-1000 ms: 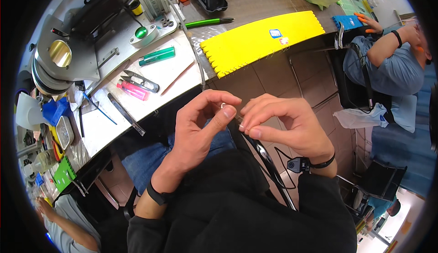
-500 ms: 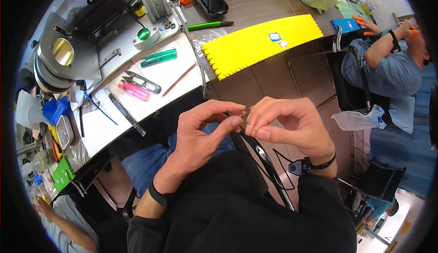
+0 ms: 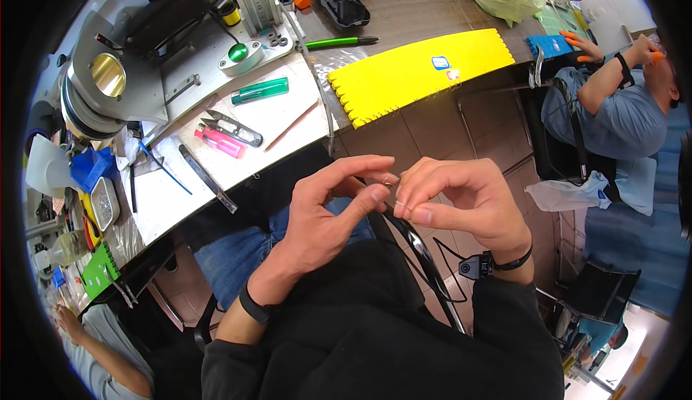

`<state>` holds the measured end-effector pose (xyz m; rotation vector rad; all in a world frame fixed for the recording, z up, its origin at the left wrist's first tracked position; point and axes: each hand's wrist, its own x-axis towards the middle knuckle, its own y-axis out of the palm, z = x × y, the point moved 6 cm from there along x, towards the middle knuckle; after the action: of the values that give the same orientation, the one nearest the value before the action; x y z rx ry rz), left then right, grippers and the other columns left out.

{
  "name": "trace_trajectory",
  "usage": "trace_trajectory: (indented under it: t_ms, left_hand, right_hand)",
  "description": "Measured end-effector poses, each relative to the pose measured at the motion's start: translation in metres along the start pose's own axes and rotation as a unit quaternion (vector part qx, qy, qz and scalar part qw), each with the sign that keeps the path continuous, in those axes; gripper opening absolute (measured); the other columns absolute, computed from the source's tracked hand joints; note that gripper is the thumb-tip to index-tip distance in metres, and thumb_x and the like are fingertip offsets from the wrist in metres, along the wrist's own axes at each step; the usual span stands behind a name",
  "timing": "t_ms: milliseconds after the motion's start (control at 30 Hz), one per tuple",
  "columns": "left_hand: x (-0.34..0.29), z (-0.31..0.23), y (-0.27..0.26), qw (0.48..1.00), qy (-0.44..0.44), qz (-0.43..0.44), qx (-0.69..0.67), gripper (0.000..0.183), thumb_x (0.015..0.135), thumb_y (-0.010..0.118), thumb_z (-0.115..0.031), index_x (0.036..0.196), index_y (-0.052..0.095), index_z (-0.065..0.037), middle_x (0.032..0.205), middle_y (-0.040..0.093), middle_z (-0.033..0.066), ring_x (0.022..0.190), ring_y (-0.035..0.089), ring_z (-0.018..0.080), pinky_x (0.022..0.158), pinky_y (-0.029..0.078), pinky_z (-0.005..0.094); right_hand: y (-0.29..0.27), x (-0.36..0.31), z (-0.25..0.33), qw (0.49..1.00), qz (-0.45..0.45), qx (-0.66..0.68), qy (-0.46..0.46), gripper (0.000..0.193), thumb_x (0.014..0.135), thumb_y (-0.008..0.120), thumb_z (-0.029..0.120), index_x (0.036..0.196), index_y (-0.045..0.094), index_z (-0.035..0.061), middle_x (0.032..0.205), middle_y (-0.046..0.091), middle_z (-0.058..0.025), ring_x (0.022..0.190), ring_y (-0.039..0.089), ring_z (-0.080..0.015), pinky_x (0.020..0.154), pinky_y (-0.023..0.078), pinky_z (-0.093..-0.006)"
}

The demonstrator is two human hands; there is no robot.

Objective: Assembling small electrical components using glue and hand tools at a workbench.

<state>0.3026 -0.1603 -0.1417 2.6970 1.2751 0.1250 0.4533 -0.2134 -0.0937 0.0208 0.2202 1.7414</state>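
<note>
My hands meet in front of my body, above my lap. Between thumb and forefinger, my left hand [image 3: 328, 209] pinches a tiny brownish wire-like piece [image 3: 389, 183]; its exact shape is too small to make out. Close beside it, my right hand [image 3: 461, 202] has its thumb and fingertips closed on a thin pale strand [image 3: 400, 204]. The fingertips of both hands are almost touching. Beyond them on the bench lies a yellow notched foam board [image 3: 418, 76] with fine threads along its near edge.
On the white worktop [image 3: 162, 202] lie a green lighter [image 3: 260, 91], a pink lighter [image 3: 220, 141], thread snips [image 3: 234, 127] and a dark flat tool [image 3: 207, 178]. A machine with a green button [image 3: 238, 52] stands behind. Co-workers sit at right [image 3: 602, 112] and lower left [image 3: 108, 349].
The view has shifted slightly, so the bench things appear a little further right and lower. Both hands keep their pinches, with the fingertips slightly closer together.
</note>
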Motion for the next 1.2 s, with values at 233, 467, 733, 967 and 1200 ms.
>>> trace_trajectory:
  t_ms: [233, 467, 733, 967, 1200]
  left_hand:
    - [-0.004, 0.010, -0.004, 0.999, -0.008, 0.003, -0.040, 0.016, 0.095, 0.064, -0.008, 0.110, 0.066, 0.000, 0.092, 0.071, 0.0074, 0.076, 0.067, 0.0106, 0.069, 0.053, 0.0231]
    - [-0.003, 0.007, -0.011, 0.996, 0.001, -0.024, -0.089, 0.015, 0.095, 0.065, -0.005, 0.108, 0.067, 0.001, 0.092, 0.070, 0.0090, 0.072, 0.066, 0.0120, 0.065, 0.052, 0.0229]
    - [-0.006, -0.012, -0.020, 0.993, 0.091, -0.074, 0.008, 0.022, 0.087, 0.064, 0.010, 0.105, 0.074, 0.001, 0.096, 0.070, 0.0125, 0.073, 0.068, 0.0144, 0.061, 0.056, 0.0231]
    - [-0.011, -0.023, -0.017, 0.982, 0.147, -0.069, 0.095, 0.030, 0.083, 0.061, 0.016, 0.105, 0.074, 0.001, 0.098, 0.071, 0.0136, 0.077, 0.070, 0.0158, 0.063, 0.058, 0.0232]
    - [-0.014, -0.021, -0.019, 0.980, 0.156, -0.090, 0.080, 0.024, 0.083, 0.064, 0.015, 0.101, 0.074, 0.002, 0.095, 0.073, 0.0139, 0.074, 0.070, 0.0155, 0.061, 0.057, 0.0232]
  right_hand:
    - [0.003, 0.001, 0.002, 1.000, -0.002, 0.003, 0.003, 0.007, 0.086, 0.071, 0.000, 0.093, 0.073, -0.0018, 0.095, 0.071, -0.0119, 0.094, 0.065, -0.0183, 0.087, 0.051, -0.0304]
    - [-0.001, -0.001, -0.001, 1.000, -0.011, -0.005, 0.007, 0.007, 0.086, 0.071, 0.000, 0.093, 0.073, -0.0017, 0.095, 0.071, -0.0120, 0.092, 0.066, -0.0181, 0.086, 0.051, -0.0295]
    - [-0.006, -0.002, 0.015, 0.960, -0.125, -0.234, -0.089, 0.008, 0.084, 0.074, 0.006, 0.092, 0.074, 0.0032, 0.118, 0.063, -0.0126, 0.110, 0.061, -0.0196, 0.094, 0.046, -0.0321]
    - [-0.001, 0.002, 0.014, 0.945, -0.151, -0.272, -0.101, 0.010, 0.083, 0.075, 0.010, 0.092, 0.075, 0.0074, 0.130, 0.057, -0.0101, 0.121, 0.055, -0.0234, 0.100, 0.041, -0.0377]
    - [0.006, 0.006, 0.005, 0.949, -0.126, -0.278, -0.085, 0.010, 0.082, 0.076, 0.013, 0.092, 0.076, 0.0100, 0.130, 0.058, -0.0094, 0.125, 0.051, -0.0246, 0.099, 0.041, -0.0401]
